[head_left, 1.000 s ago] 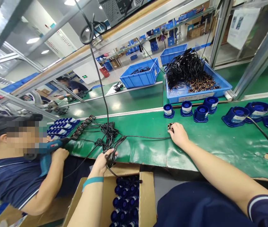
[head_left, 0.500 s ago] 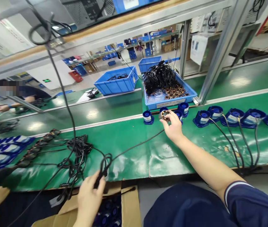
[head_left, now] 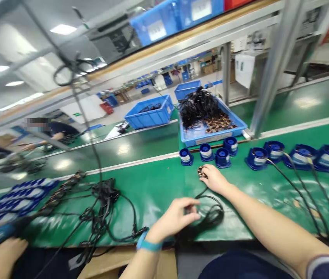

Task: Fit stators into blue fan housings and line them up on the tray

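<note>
Pinching the ring (head_left: 201,171) at its fingertips, right grip (head_left: 214,178) sits beyond spread left grip (head_left: 176,217).

The picture is bright, with cool white light that comes from ceiling lamps (head_left: 63,29) at the upper left. Glare lies as pale spots along the far edge of the green surface (head_left: 153,186), and wrinkled shine shows near its front edge. A soft dark shadow falls near the middle of this front edge, under the blurred cable coil (head_left: 214,215). Motion blur softens most of the view, and toward the picture's sides the shapes look stretched and slanted.
</note>
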### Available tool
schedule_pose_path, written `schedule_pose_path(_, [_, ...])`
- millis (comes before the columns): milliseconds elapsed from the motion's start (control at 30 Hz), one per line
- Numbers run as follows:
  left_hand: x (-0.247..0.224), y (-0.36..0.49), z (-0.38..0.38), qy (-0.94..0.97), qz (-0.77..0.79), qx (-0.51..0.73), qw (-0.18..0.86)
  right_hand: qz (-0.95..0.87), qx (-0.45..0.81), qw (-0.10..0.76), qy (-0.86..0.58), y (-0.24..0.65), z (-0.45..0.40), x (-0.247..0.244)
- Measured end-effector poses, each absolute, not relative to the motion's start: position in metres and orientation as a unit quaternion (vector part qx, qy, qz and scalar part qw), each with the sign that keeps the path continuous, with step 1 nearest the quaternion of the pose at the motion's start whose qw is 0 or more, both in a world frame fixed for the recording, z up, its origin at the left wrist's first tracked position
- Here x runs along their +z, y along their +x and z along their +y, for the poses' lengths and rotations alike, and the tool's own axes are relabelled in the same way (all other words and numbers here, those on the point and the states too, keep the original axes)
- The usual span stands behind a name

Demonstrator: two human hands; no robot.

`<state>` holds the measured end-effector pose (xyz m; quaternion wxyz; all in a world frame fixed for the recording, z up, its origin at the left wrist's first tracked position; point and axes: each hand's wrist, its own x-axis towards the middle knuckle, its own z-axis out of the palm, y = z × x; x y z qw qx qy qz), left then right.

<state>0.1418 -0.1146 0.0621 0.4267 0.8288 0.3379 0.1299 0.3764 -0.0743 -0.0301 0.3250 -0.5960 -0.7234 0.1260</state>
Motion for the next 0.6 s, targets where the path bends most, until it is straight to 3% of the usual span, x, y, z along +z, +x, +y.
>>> schedule_pose_path(167, [0.027,0.193,-0.01,0.758,0.47,0.383,0.24,-0.739,0.104,0.37,-0.554,0.383,-0.067,-0.053])
schedule_pose_path(300, [-0.004,0.214,0.033,0.773,0.448,0.388,0.226,-0.726,0.092,0.411,-0.543,0.383,-0.063,-0.065])
schedule_pose_path(433, [-0.024,0.217,0.014,0.749,0.445,0.457,0.181,-0.726,0.086,0.416,-0.541,0.382,-0.064,-0.068])
schedule_pose_path(600, [-0.021,0.208,-0.015,0.745,0.476,0.449,0.127,-0.726,0.091,0.405,-0.548,0.38,-0.066,-0.061])
